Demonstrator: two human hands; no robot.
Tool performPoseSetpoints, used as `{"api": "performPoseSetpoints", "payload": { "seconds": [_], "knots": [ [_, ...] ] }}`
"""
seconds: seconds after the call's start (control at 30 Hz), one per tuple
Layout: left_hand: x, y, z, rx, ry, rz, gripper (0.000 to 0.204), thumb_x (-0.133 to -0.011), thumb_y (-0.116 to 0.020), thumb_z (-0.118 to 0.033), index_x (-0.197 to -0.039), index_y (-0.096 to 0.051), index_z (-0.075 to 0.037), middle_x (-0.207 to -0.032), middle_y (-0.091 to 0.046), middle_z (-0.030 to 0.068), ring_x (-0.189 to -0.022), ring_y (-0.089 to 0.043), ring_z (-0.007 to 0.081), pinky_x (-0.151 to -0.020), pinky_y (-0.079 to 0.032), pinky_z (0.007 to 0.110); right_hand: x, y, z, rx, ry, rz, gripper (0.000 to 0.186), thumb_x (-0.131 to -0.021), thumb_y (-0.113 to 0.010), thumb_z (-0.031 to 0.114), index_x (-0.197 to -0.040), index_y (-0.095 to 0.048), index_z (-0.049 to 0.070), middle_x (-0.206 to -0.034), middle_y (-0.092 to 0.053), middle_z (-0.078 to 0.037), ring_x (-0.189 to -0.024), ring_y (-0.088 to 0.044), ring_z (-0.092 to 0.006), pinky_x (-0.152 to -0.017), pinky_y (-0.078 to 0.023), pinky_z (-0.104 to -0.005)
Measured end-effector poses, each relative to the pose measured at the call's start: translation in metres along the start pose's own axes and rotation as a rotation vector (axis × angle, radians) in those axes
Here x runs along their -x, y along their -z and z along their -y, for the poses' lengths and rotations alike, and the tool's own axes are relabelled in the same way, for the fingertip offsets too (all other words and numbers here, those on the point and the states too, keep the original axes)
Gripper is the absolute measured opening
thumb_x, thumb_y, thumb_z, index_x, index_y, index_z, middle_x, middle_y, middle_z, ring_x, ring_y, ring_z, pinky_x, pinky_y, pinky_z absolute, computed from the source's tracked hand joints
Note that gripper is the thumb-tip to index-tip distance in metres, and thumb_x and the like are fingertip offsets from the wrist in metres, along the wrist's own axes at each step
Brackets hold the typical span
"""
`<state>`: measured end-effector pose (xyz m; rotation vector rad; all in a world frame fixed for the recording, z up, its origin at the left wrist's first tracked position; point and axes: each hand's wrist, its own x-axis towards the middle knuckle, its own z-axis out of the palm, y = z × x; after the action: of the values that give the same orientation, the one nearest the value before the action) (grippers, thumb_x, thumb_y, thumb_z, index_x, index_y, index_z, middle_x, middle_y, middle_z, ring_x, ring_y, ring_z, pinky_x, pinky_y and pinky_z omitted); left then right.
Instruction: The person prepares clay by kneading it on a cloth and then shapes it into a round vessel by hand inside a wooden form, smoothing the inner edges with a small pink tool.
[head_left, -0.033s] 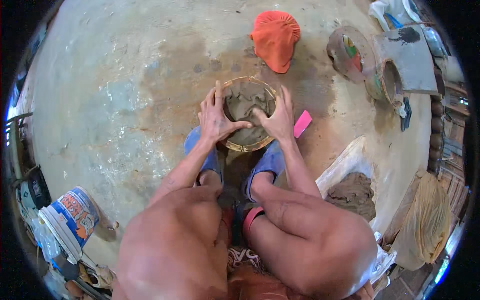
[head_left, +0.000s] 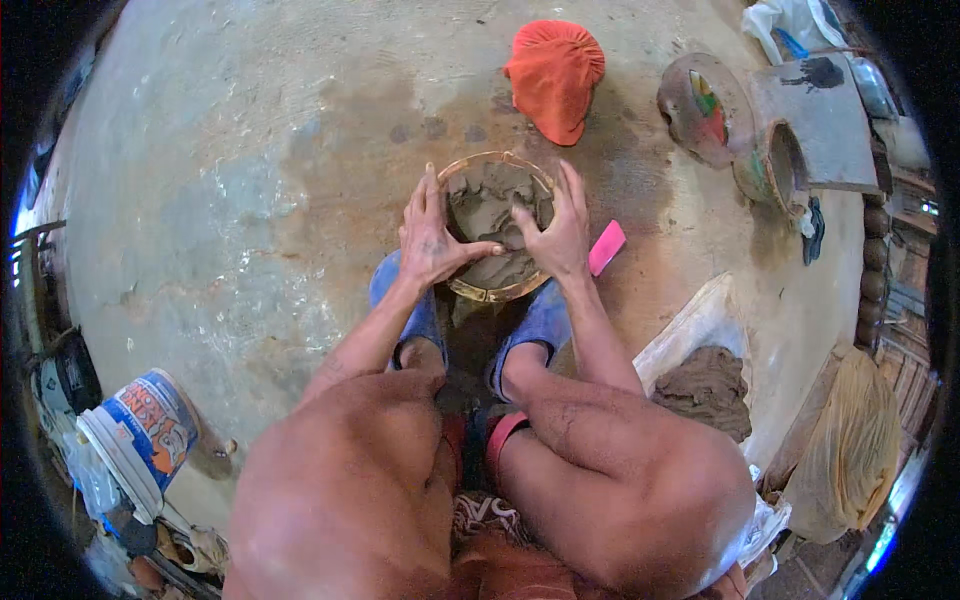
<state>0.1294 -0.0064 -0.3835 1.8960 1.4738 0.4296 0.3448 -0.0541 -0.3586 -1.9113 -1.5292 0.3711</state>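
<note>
A round bamboo-like mould (head_left: 486,294) stands on the floor between my feet. Grey-brown wet clay (head_left: 485,212) with a lumpy, folded surface fills it. My left hand (head_left: 432,240) cups the mould's left side, its fingers along the outside and its thumb stretched inward over the clay. On the opposite side my right hand (head_left: 558,235) curves round the rim in the same way, its thumb bent over the clay near the middle. A pink flat piece (head_left: 607,248) lies on the floor just right of my right hand.
An orange cap (head_left: 557,82) lies beyond the mould. More clay (head_left: 705,392) rests on a white sheet (head_left: 690,313) at right. Farther right are a clay-smeared ring (head_left: 683,108), a tilted round container (head_left: 785,160) and a grey board (head_left: 822,145). A bucket (head_left: 150,430) leans at left.
My right thumb has shifted slightly over the clay, up and toward the right. My left hand and the mould stay nearly where they were.
</note>
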Motion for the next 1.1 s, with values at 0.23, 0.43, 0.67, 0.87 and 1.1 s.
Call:
{"api": "performPoseSetpoints", "payload": {
  "seconds": [0.23,0.43,0.67,0.87,1.1],
  "knots": [
    [0.015,0.038,0.047,0.172,-0.093,0.239,0.144,-0.057,-0.099,-0.048,-0.166,-0.020,0.002,-0.170,-0.029,0.0252,-0.155,-0.034,0.0432,-0.125,-0.035,0.049,-0.050,-0.035,0.024,-0.188,0.330,0.187,0.075,-0.090,-0.072,0.014,-0.158,-0.043,0.003,-0.168,-0.034,-0.022,-0.157,-0.031,-0.0405,-0.127,-0.028,-0.0456],
    [0.046,0.028,0.048,-0.194,-0.184,0.200,0.141,-0.059,-0.093,-0.061,-0.167,-0.022,-0.003,-0.176,-0.015,0.0206,-0.159,-0.026,0.0413,-0.121,-0.036,0.054,-0.034,-0.091,0.039,-0.117,0.534,0.197,0.078,-0.098,-0.053,0.066,-0.166,-0.033,0.034,-0.171,-0.029,-0.021,-0.157,-0.023,-0.0515,-0.125,-0.015,-0.0710],
    [0.033,0.030,0.048,-0.224,0.144,0.554,0.086,-0.068,-0.089,-0.059,-0.124,-0.067,0.003,-0.128,-0.064,0.0254,-0.121,-0.059,0.0436,-0.100,-0.047,0.054,-0.015,-0.122,0.071,0.249,0.471,0.290,0.082,-0.096,-0.051,0.070,-0.167,-0.030,0.035,-0.172,-0.027,-0.020,-0.158,-0.022,-0.0492,-0.121,-0.010,-0.0777],
    [0.036,0.024,0.055,-0.035,-0.231,0.153,0.103,-0.067,-0.090,-0.057,-0.147,-0.056,-0.002,-0.160,-0.044,0.0268,-0.141,-0.047,0.0486,-0.107,-0.047,0.054,-0.030,-0.116,0.059,-0.183,0.385,0.253,0.082,-0.095,-0.060,0.059,-0.164,-0.039,0.021,-0.174,-0.022,-0.022,-0.159,-0.017,-0.0502,-0.126,-0.008,-0.0699],
    [-0.034,0.035,0.044,0.246,-0.232,0.110,0.115,-0.080,-0.087,-0.046,-0.166,-0.025,-0.002,-0.170,-0.030,0.0261,-0.159,-0.024,0.0424,-0.127,-0.029,0.050,-0.098,-0.041,-0.003,-0.188,0.237,-0.072,0.058,-0.094,-0.063,0.021,-0.148,-0.056,-0.001,-0.165,-0.039,-0.023,-0.156,-0.032,-0.0402,-0.128,-0.023,-0.0472]
  ]
}}
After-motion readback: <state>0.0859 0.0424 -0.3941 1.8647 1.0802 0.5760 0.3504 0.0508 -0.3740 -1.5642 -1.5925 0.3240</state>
